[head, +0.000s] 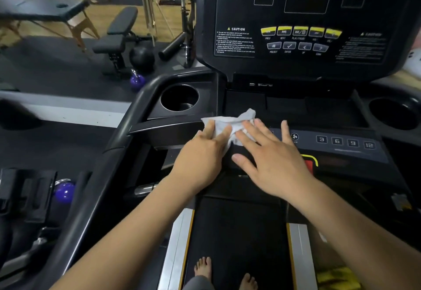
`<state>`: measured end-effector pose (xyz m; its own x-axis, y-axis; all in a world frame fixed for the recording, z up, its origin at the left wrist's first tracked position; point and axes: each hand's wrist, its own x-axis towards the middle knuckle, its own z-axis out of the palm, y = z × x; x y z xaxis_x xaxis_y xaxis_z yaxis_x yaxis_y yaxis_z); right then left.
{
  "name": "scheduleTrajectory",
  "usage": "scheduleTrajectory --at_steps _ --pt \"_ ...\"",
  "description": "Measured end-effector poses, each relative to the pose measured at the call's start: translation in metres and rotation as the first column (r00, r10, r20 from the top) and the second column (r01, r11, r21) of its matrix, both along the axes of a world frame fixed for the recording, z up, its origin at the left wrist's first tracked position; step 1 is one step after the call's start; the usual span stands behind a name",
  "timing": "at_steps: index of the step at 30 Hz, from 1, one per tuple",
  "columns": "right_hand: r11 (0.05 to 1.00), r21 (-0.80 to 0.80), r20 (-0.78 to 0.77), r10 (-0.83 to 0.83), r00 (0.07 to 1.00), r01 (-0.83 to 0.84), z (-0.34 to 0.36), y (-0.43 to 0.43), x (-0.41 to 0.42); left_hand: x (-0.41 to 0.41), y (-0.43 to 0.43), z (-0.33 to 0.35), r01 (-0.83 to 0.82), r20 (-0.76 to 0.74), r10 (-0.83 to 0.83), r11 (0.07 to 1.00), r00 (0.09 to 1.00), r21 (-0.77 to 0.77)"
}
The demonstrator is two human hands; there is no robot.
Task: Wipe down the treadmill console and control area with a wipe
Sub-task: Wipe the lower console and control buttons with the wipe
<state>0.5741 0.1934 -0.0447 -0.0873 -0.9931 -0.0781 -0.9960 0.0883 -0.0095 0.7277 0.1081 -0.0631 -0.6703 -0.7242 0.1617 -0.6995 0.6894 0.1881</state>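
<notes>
Left hand (202, 151) lay flat, fingers straight and close together, pressing the wipe (227, 122). Right hand (273, 160) was flat too, fingers spread apart, foremost tips on the wipe's right side. Wipe sat crumpled at frame centre, on the left end of the control panel (341, 147). Its long axis ran left-right, with one bunched corner pointing up toward the console (307, 28).
</notes>
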Motion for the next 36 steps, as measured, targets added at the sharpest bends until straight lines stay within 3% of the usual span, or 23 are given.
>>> scheduleTrajectory --at_steps 7,12,15,21,28,36 --pt "0.993 0.0 0.018 0.116 0.993 -0.116 -0.016 0.05 0.014 0.04 0.028 -0.01 0.08 0.053 -0.082 0.996 0.995 0.046" --pt "1.0 -0.006 -0.005 -0.02 1.0 0.02 -0.002 0.009 0.003 0.004 0.007 0.004 0.038 -0.019 -0.036 0.994 0.999 0.098" --pt "1.0 -0.016 0.007 -0.004 1.0 0.004 -0.005 0.01 0.014 0.009 0.008 0.003 0.035 0.015 -0.037 0.991 0.999 0.127" --pt "0.994 -0.052 0.031 0.101 0.994 -0.099 -0.015 0.054 0.011 0.043 0.038 -0.008 0.109 0.028 -0.111 0.992 0.993 0.066" --pt "0.989 -0.027 0.034 -0.142 0.989 0.143 -0.002 0.022 -0.019 -0.027 0.005 0.002 0.2 0.174 -0.198 0.98 0.965 0.008" --pt "0.997 0.004 0.065 -0.077 0.995 0.077 -0.001 0.049 -0.018 -0.002 0.027 -0.007 0.207 0.223 -0.194 0.977 0.955 -0.04"
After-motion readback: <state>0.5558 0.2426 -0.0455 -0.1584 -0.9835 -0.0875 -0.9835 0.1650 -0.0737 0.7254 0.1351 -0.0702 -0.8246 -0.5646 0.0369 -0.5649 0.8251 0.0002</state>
